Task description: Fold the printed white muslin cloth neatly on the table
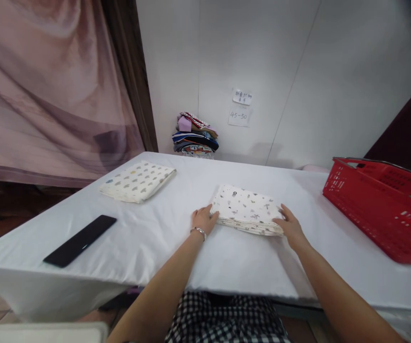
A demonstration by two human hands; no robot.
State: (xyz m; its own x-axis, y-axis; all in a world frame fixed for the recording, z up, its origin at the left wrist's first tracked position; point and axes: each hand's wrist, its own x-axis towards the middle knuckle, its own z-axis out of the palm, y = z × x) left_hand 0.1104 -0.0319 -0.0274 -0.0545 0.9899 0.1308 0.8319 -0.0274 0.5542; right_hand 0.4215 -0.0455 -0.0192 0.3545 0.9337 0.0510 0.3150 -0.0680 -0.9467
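Observation:
A folded white cloth with small grey and dark prints lies flat on the white-covered table, its stacked layers showing along the near edge. My left hand, with a silver bracelet at the wrist, is closed on its left end, the thumb at the near corner. At the opposite end my right hand grips the near right corner, thumb on top and fingers along the side. Parts of the fingers are hidden by the cloth. Farther left rests another folded cream cloth with grey heart-like shapes, apart from both hands.
A long black flat object lies near the table's left front edge. On the right stands a red plastic basket. Behind the table is a pile of folded fabrics against the wall, beside paper notes. A pink curtain hangs at left.

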